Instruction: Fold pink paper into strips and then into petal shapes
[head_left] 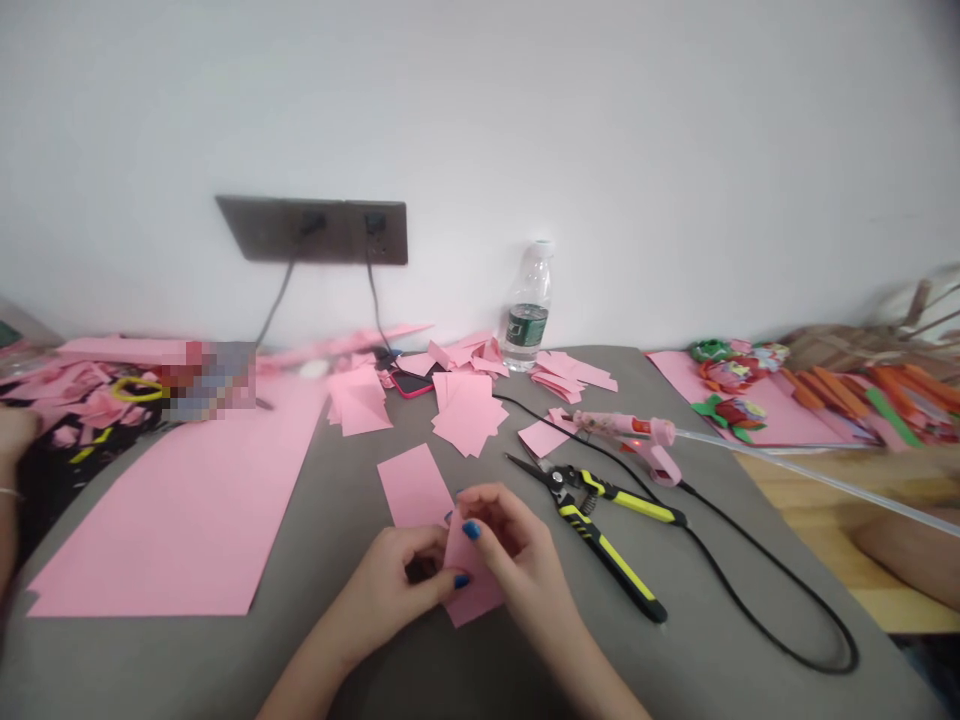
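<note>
Between my two hands is a pink paper piece [478,602], tilted above the grey table. My left hand [390,585] pinches its left edge, thumb in front. From the right, my right hand [510,540] grips its upper part between thumb and fingers. Just behind my hands lies a flat pink paper strip [412,485]. To the right of my right hand rest yellow-and-black shears [592,520] with their handles spread. Beyond the shears is a pink glue gun [634,432] with a long clear glue stick in its back and a small red light showing.
A large pink sheet [180,530] covers the left of the grey table [322,640]. Pink paper stacks [465,410], a phone [415,382] and a water bottle [529,310] stand along the back. Paper flowers [735,410] lie at right. The glue gun's black cable [780,630] loops rightward. Other people's arms [911,550] show at both sides.
</note>
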